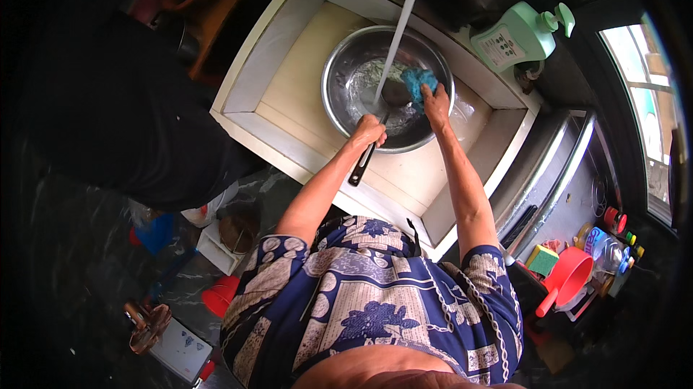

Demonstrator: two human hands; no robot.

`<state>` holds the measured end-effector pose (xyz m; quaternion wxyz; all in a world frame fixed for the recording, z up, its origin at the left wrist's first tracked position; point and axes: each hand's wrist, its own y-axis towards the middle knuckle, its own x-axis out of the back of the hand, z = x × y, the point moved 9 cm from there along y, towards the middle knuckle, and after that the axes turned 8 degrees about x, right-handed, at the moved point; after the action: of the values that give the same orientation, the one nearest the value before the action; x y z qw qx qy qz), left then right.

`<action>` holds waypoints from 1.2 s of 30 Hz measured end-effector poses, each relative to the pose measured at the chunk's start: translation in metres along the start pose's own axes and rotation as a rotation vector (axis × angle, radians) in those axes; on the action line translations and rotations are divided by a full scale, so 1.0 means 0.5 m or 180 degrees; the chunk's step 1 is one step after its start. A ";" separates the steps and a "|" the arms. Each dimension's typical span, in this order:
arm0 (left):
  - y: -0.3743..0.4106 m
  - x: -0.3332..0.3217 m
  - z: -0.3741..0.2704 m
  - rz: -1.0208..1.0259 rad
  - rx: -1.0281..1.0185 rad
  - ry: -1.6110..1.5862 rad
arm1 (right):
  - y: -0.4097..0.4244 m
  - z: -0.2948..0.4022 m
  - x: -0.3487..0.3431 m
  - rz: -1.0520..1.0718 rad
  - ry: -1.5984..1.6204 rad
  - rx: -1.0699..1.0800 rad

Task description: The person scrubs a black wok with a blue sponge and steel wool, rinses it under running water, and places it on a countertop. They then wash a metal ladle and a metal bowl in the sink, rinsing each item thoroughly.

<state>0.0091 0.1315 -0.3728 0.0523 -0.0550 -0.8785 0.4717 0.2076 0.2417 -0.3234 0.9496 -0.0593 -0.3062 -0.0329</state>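
Note:
A round stainless steel basin (pixel 334 114) stands inside the pale tiled sink (pixel 292 69). My left hand (pixel 370 132) is closed around the black handle of a kitchen utensil (pixel 361 167). Its far end reaches down into the basin, where glare and water make its shape hard to tell. In my right hand (pixel 436 103) is a crumpled blue scrubbing cloth (pixel 416 81), held over the right side of the basin. A white stream of water (pixel 403 26) falls into the basin just beyond my left hand.
A green pump bottle (pixel 517 37) stands on the sink's far right ledge. To the right are a red dipper (pixel 571 275), a yellow-green sponge (pixel 542 260) and a plastic bottle (pixel 603 248). Someone in dark clothing (pixel 124 118) is close by on the left. A red bucket (pixel 221 295) is on the floor.

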 end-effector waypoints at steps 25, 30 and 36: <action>0.055 -0.087 0.040 0.0429 0.0740 -0.2951 | -0.016 0.027 -0.180 0.1060 -0.2168 0.1096; 0.071 -0.069 0.033 0.0530 0.0803 -0.2890 | -0.024 0.046 -0.200 0.1603 -0.1644 0.1077; 0.028 -0.028 -0.049 0.1046 0.0559 -0.2158 | -0.039 0.137 -0.163 0.2068 -0.0745 0.1206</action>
<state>0.0269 0.1572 -0.3718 -0.3129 -0.0312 -0.7817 0.5386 0.1000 0.2334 -0.3144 0.8633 0.0198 -0.3784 0.3333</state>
